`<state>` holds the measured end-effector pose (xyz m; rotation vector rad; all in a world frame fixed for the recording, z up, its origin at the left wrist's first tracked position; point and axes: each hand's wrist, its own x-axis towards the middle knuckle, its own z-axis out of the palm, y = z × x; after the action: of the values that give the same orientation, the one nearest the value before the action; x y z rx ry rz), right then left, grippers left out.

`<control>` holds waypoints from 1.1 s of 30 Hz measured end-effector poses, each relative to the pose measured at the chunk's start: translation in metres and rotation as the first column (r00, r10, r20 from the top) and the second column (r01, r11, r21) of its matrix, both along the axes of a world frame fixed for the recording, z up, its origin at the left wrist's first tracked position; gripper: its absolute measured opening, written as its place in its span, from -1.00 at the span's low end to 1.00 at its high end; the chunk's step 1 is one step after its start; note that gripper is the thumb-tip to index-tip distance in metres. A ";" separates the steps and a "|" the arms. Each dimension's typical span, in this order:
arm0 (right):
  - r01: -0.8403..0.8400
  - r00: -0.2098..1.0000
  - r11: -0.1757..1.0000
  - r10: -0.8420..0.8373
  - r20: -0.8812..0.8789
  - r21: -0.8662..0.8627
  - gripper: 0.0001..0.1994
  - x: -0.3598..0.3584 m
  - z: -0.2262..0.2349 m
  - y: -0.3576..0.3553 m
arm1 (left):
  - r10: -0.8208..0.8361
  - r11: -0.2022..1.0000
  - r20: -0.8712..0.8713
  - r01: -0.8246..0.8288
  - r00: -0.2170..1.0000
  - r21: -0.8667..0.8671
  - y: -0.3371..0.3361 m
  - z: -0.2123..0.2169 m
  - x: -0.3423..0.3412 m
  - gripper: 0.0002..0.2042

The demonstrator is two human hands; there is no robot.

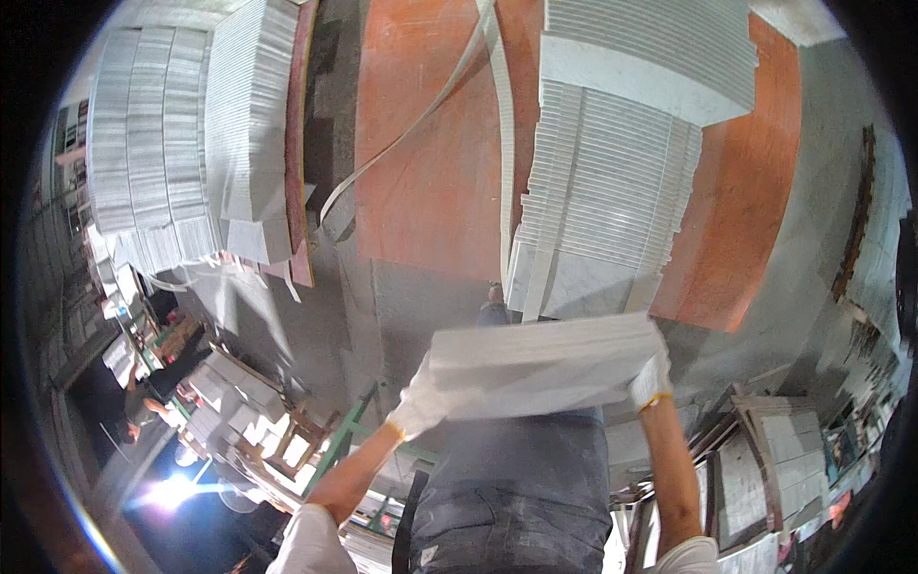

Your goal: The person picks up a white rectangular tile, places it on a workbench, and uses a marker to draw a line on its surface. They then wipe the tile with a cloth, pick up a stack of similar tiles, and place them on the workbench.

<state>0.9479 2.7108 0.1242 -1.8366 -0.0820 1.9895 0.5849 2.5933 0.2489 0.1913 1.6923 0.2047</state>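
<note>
The left hand [418, 411], in a white work glove, gripped the left end of a bundle of thin white marble tiles [540, 368], its fingers closed around the lower left corner. The right hand [650, 383], also in a white glove with a yellow cuff band, clasped the right end of the same bundle. Both bare forearms rose from the lower edge of the view, and the bundle was held level between them, off the ground, in front of the person's dusty grey trousers [516, 497]. The tiles in the bundle lay flat on each other, somewhat blurred.

Just beyond the bundle stood a tall stack of the same white stone tiles [612, 191], its layers stepped unevenly, resting on a large orange-red wooden board [430, 143]. The near edge of that stack sat close above the held bundle in the view. A pale strap [421, 115] curved loosely across the board to the left of the stack. Farther left, well apart, another stack of white tiles [191, 134] stood on a second board edge. The grey concrete floor [382, 306] lay between them. At the lower left, small wooden frames [296, 435] and more tile piles stood near a bright light glare, and more framed tiles [784, 450] stood at the lower right.
</note>
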 end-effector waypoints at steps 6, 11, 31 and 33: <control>-0.022 0.995 0.985 0.004 -0.099 -0.173 -0.52 -0.029 0.116 -0.033 | 0.404 0.894 -0.101 -0.369 0.909 0.252 -0.108 0.115 0.029 -0.38; -0.306 0.864 0.944 0.330 -0.381 0.123 -0.45 -0.034 0.222 0.001 | 0.789 0.459 0.068 -0.660 0.610 0.595 -0.134 0.214 0.071 -0.46; -0.606 0.712 0.716 0.682 -0.165 0.345 -0.37 -0.204 0.353 -0.127 | 0.810 0.351 0.113 -0.631 0.575 0.692 -0.344 0.312 -0.021 -0.41; -0.632 0.683 0.696 0.708 -0.180 0.339 -0.36 -0.242 0.355 -0.164 | 0.826 0.371 0.032 -0.585 0.563 0.721 -0.388 0.321 -0.044 -0.40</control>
<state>0.7055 2.5465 0.4790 -1.4162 -1.0217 2.5674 0.5412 2.2058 0.5697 -0.0261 1.8820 1.5857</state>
